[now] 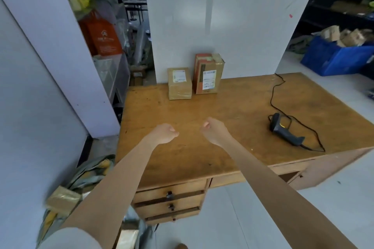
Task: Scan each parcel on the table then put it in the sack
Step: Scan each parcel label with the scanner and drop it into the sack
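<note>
Backed by a white partition, the wooden tabletop (222,147) carries a small parcel (179,84) and a taller parcel (209,74) side by side at its far edge, with the scanner (283,130) lying near the right edge. Your left hand (165,133) and right hand (212,130) hover over the middle, both curled into fists and holding nothing. You seem to be between parcels: next, fetch one from the far edge, scan its label, then drop it into the sack (89,170) off the front-left corner.

Sack (95,168) — blurred, partly behind a forearm (113,184) (parcel labels (179,76) illegible)
</note>
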Motion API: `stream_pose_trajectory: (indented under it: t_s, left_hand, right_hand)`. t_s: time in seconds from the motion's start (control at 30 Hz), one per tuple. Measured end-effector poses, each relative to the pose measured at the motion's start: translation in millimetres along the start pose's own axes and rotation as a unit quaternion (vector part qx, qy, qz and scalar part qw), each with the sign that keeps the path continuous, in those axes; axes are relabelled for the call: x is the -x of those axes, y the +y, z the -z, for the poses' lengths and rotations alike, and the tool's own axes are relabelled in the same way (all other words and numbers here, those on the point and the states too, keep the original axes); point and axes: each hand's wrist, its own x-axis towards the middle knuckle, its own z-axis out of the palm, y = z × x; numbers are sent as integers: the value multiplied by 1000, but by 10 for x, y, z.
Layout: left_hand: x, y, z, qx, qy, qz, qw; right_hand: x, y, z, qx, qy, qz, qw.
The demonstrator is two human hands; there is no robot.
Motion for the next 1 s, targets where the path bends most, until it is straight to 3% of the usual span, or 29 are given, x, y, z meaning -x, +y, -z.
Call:
stream_pose_trajectory:
  t_s: [0.53, 0.83, 1.0]
  left_hand:
    - [-2363, 1133, 651, 64, 80, -25, 994]
    - [-3391, 1504, 894, 65, 141, 24, 988]
    - [-3842, 1643, 828, 76, 136, 74, 985]
  right_hand:
    - [-2251, 467, 1225, 37, 65, -7, 997]
    - [-3453, 724, 1550, 16, 32, -17, 999]
    - [-4009, 820, 1578, 6, -19, 5, 1000]
